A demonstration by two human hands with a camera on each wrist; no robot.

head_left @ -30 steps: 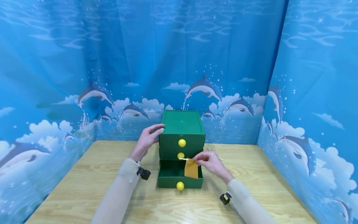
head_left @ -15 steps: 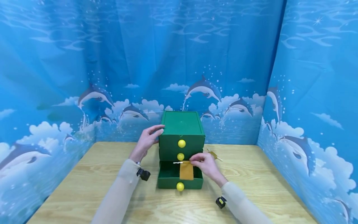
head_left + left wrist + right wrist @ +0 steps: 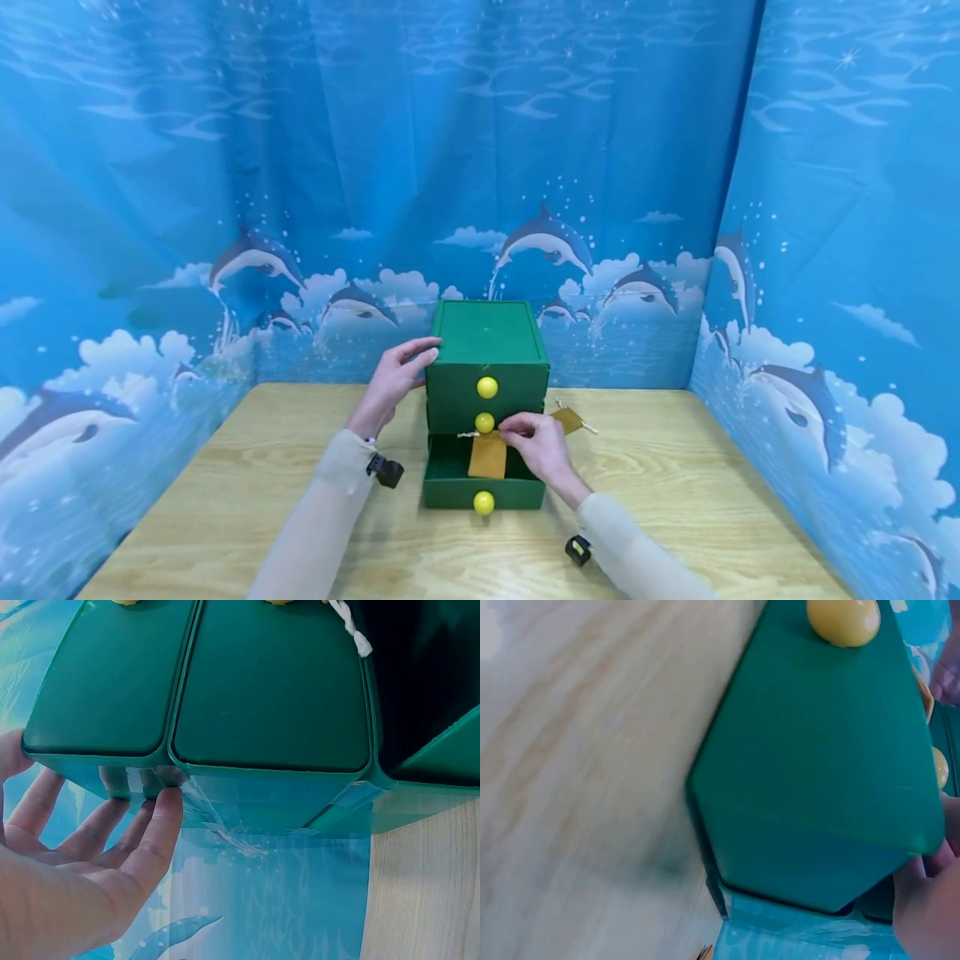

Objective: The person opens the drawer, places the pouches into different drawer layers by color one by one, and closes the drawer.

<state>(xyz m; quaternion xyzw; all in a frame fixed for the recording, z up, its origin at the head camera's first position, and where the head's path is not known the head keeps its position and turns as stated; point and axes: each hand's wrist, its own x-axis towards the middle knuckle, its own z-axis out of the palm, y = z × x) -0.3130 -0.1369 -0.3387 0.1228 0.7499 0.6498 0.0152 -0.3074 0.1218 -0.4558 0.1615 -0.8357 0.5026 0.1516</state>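
A green cabinet with three stacked drawers (image 3: 491, 333) stands on the table, its bottom drawer (image 3: 450, 493) pulled out. Against the cabinet's left side lies my left hand (image 3: 390, 382), thumb by the top edge and fingertips on the side wall, as the left wrist view shows. With thumb and fingers my right hand (image 3: 543, 450) pinches a mustard drawstring pouch (image 3: 487, 457) by its upper right corner. The pouch hangs over the open drawer, just below the middle drawer's yellow knob (image 3: 484, 422). Its white cord end (image 3: 361, 643) shows in the left wrist view.
Behind my right hand, beside the cabinet, a second mustard pouch (image 3: 570, 419) lies on the wooden table (image 3: 660, 467). A blue dolphin-print curtain (image 3: 360, 208) stands close behind the cabinet and at both sides. The drawer's yellow knob (image 3: 483, 502) juts forward.
My right hand has moved left with the pouch, carrying it from the drawer's right side to its middle. More of the second pouch has come into view. My left hand has stayed put.
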